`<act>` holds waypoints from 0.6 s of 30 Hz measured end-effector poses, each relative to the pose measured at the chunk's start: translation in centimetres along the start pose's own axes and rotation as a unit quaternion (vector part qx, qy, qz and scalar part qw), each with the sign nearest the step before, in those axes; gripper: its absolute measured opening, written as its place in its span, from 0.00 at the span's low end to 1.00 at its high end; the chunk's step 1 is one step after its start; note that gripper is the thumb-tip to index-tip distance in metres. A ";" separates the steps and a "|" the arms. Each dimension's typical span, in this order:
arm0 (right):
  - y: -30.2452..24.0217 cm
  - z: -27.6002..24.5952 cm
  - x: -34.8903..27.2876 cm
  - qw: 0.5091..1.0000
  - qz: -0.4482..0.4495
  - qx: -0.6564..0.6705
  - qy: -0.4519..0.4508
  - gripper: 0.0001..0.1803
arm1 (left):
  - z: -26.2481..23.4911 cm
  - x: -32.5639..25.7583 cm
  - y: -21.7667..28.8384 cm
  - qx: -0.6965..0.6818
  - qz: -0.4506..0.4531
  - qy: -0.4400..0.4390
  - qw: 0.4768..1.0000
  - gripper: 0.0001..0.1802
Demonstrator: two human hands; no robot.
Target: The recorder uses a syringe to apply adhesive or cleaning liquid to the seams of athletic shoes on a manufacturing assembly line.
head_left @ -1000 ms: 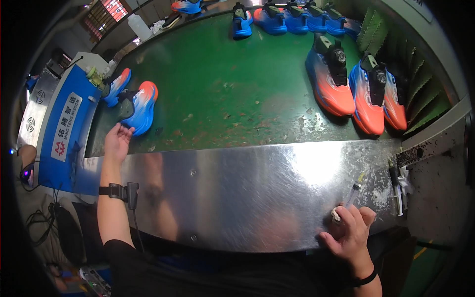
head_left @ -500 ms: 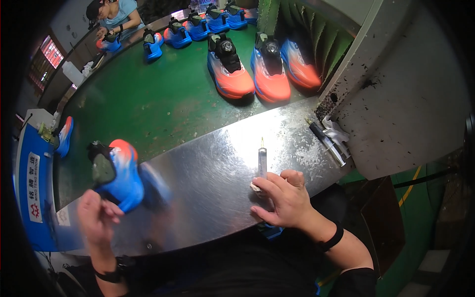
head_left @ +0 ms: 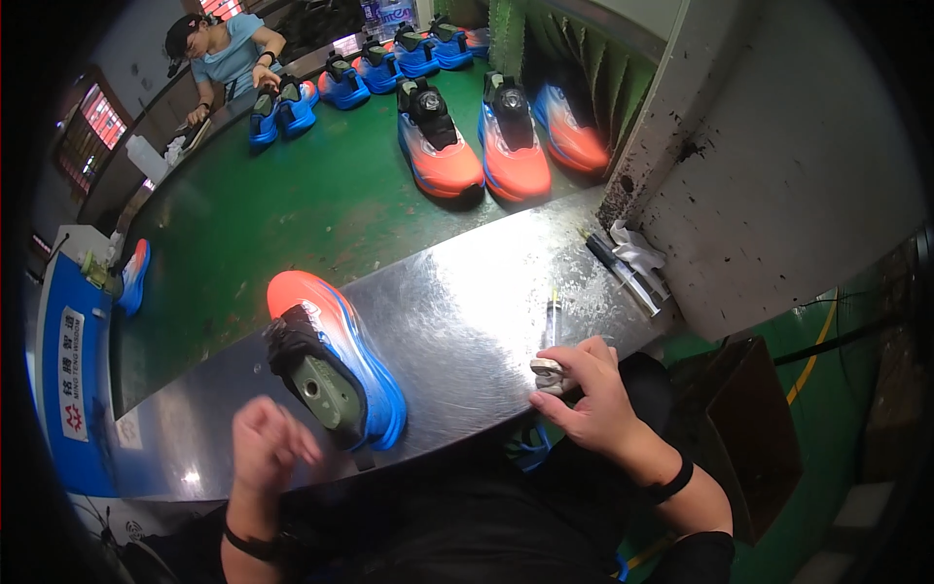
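Note:
A blue, white and coral sneaker (head_left: 375, 360) stands on the metal ledge, its toe pointing away and its dark green insole facing me. Beside its heel is my left hand (head_left: 272, 443), smeared by motion and apart from the shoe; its finger shape is unclear. My right hand (head_left: 589, 389) grips a small off-white lump (head_left: 550, 377) between thumb and fingers, its exact kind unclear. Just beyond that hand, a clear syringe (head_left: 554, 319) lies on the ledge with its tip pointing away.
On the green belt (head_left: 243, 224) stand several matching sneakers (head_left: 443, 161), some in a far row. A dark-filled syringe (head_left: 623, 275) lies by crumpled white tissue (head_left: 637, 248) at the right. A grey panel (head_left: 778, 175) borders the right side. Across the belt, a person (head_left: 229, 58) touches a shoe.
The near sneaker has turned and come to rest closer to me. My left hand has moved right, my right hand slightly right. The other person's shoe is now down on the belt.

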State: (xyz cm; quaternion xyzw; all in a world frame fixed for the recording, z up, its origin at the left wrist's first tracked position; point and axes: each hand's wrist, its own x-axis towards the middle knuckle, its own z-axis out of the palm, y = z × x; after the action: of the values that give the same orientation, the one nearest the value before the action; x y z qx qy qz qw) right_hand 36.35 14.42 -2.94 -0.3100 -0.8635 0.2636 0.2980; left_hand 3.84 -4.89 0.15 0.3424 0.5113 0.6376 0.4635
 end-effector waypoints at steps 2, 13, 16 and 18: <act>0.3 -0.2 -0.9 0.990 0.063 0.126 0.024 0.23 | -2.7 2.1 -0.1 0.015 0.008 0.099 0.995 0.13; 1.2 -1.7 -2.3 0.950 0.167 0.257 0.056 0.25 | -9.0 12.4 -1.4 0.156 -0.124 0.053 0.979 0.21; 1.1 -2.0 -2.1 0.944 0.193 0.256 0.073 0.25 | -8.0 12.9 -1.2 0.165 -0.139 0.082 0.973 0.21; 1.0 -2.4 -1.9 0.967 0.184 0.173 0.034 0.25 | -6.3 12.5 -0.9 0.122 -0.080 0.060 0.987 0.21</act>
State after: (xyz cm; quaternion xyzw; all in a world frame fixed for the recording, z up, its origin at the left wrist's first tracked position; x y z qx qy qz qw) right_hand 39.56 14.46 -2.59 -0.4160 -0.7221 0.4490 0.3223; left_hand -5.85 4.78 -2.69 0.3158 0.6380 0.5503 0.4364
